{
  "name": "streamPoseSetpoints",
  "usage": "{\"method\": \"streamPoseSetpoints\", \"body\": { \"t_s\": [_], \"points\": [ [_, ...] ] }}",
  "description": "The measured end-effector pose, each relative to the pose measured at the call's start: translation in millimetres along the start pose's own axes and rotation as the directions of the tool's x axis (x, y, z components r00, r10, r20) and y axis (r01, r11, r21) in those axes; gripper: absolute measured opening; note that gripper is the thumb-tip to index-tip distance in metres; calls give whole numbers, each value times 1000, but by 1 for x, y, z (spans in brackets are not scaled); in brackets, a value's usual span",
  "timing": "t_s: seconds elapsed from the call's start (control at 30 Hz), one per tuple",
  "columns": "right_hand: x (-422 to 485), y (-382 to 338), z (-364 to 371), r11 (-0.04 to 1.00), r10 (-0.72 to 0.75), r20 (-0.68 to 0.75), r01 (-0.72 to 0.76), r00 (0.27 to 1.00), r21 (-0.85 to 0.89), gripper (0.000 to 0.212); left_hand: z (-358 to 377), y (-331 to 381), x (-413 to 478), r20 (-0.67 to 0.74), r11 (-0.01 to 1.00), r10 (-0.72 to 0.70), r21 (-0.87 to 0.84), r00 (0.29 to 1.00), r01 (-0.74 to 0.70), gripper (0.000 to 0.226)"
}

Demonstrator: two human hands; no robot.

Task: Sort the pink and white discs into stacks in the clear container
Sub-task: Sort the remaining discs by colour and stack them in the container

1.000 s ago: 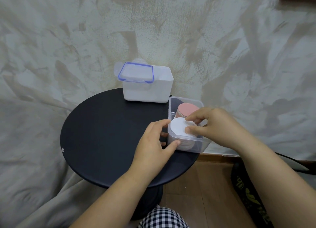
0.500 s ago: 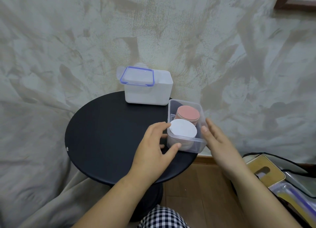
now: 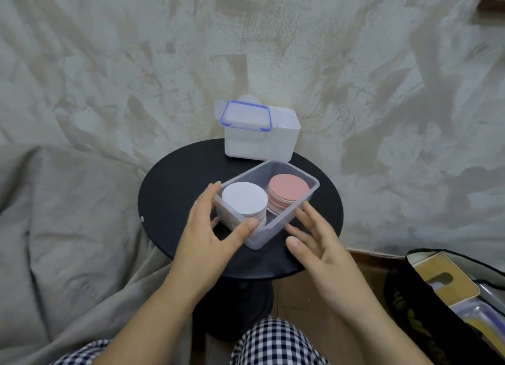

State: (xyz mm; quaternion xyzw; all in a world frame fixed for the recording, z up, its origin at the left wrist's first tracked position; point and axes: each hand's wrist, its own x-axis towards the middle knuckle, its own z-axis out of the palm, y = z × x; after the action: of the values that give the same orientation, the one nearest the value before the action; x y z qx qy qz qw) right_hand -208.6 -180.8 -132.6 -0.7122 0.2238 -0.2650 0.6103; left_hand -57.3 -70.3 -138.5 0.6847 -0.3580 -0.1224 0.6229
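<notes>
Two piles fill the container (image 3: 273, 228) on the table (image 3: 175, 184), the white stack (image 3: 244, 199) near-left, the pink stack (image 3: 288, 187) far-right along its long axis. The left hand (image 3: 207, 241) grips its near corner; the right hand (image 3: 319, 244), fingers (image 3: 314, 218) spread, lies beside its right wall.

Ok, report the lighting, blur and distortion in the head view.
Head view: soft, even light, no hard glare on the clear container; white disc stack and pink disc stack read crisp; the right hand is slightly motion-smeared; wide-angle bending shows toward the frame edges.
</notes>
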Motion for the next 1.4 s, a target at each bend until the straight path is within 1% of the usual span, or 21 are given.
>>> {"method": "streamPoseSetpoints", "body": {
  "t_s": [0.07,0.13,0.17,0.2,0.3,0.37,0.4,0.47,0.53,0.6,0.73,0.87,1.03,1.27,1.4],
  "points": [
    [8,2,-3,1000,-26,-100,27,995,4,52,-7,1,-5,-47,999,9,37,999,-7,95],
    [22,2,-11,999,-40,-227,38,973,-14,48,-9,3,-11,-99,994,34,104,994,-24,96],
    [31,3,-16,999,-34,-266,27,963,-32,52,-8,4,-14,-118,991,42,134,992,-26,95],
    [39,4,-21,999,-20,-276,7,961,-49,60,-6,4,-16,-130,987,47,159,990,-26,94],
    [59,6,-32,995,46,-179,-61,983,-78,82,0,2,-21,-119,975,40,221,992,-13,99],
    [66,8,-35,994,63,-109,-71,992,-80,87,1,2,-21,-110,969,28,248,994,0,103],
    [67,8,-36,994,56,-86,-64,995,-90,85,1,2,-20,-109,969,20,248,994,8,103],
    [66,9,-36,989,22,-75,-32,997,-142,72,1,3,-19,-106,970,10,243,994,16,102],
    [63,10,-33,984,-21,-121,-2,992,-179,56,0,2,-17,-98,970,10,243,995,15,100],
    [59,12,-29,983,-48,-180,14,982,-185,52,-4,0,-14,-89,974,5,226,996,15,94],
    [54,16,-21,974,-93,-223,42,970,-223,42,-17,-5,-7,-57,995,-19,95,998,24,77],
    [48,15,-8,966,-133,-241,72,961,-248,38,-32,-9,-1,-25,999,-37,4,999,38,71],
    [42,11,6,962,-167,-262,98,951,-255,36,-40,-8,3,-16,999,-26,19,1000,26,68],
    [32,9,8,959,-164,-273,88,948,-270,35,-44,-10,1,25,998,-60,-20,998,60,76],
    [31,9,3,965,-143,-229,84,963,-248,33,-47,-7,0,33,996,-89,-31,996,90,80]
  ]
}}
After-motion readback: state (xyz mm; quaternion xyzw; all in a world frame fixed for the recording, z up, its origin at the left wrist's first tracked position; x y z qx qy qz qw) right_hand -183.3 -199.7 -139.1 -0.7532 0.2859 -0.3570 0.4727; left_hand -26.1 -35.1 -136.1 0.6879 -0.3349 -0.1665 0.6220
